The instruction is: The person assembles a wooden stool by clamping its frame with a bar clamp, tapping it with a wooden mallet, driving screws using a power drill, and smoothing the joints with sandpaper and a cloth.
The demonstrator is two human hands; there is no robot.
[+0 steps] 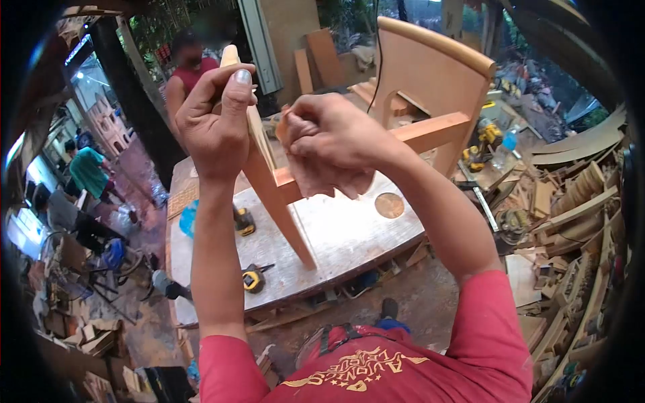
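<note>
A wooden chair frame (269,181) stands on the light-topped workbench (363,235). Its near side is a tapered upright, joined by a rail (430,131) to a broad curved panel (430,60) on the right. My left hand (218,124) is closed around the upper end of the near upright, thumb on top. In my right hand (336,134) is a crumpled, brownish cloth-like piece (322,176), bunched in closed fingers just right of that upright. Whether it touches the wood I cannot tell.
A yellow-black tape measure (253,279) and a yellow power tool (244,221) lie on the bench. More yellow drills (489,134) and a bottle (504,151) are at the right. Wood offcuts (571,201) pile up there. People (94,171) stand at the left and behind.
</note>
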